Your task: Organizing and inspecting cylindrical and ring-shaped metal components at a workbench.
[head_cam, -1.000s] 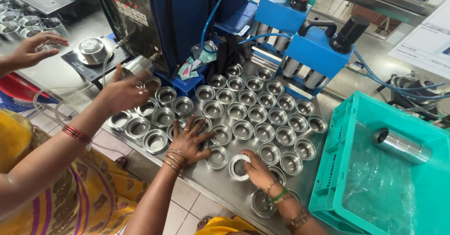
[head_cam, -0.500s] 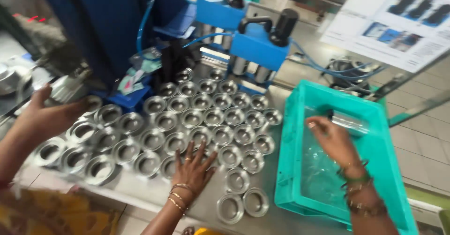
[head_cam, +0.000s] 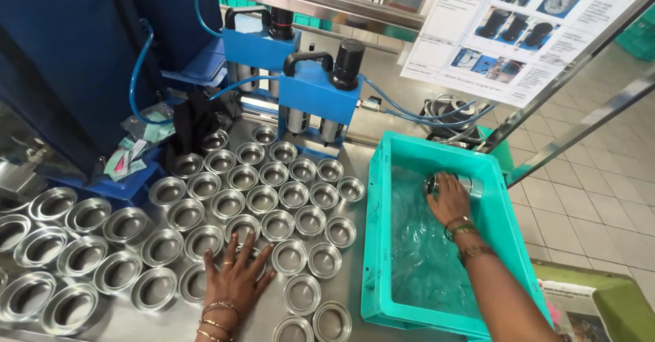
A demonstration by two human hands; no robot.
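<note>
Nearest the camera, the left hand (head_cam: 237, 278) lies flat with fingers spread on the stainless steel counter (head_cam: 123, 325), its palm and fingertips covering parts of a few of the shallow round metal cups (head_cam: 278, 224), so the ones beneath it are hard to make out; gold bangles ring the wrist, and the forearm is cut off by the bottom edge. The cups stand close together in loose rows, open side up, rims nearly touching; roughly forty show, though those at the far left and at the bottom edge are cropped, so an exact count cannot be given. To the right, the right hand (head_cam: 449, 200) reaches down into the one turquoise plastic crate (head_cam: 374, 246), which stands on the counter just beside the cups and is lined with a clear crumpled plastic sheet (head_cam: 423, 260). That hand is curled over the single shiny metal cylinder (head_cam: 471, 186) lying on its side near the far wall of the crate; the fingers hide most of it, and whether they truly clasp it or only rest on it cannot be told. Beyond the cups stand two blue pneumatic units (head_cam: 317, 93) with black knobs and thin blue hoses, one behind the other. At the left, a large dark blue machine housing (head_cam: 61, 62) is cropped by the frame. Farthest right hangs one white instruction sheet (head_cam: 525, 28) with small pictures, its corner cut off.
</note>
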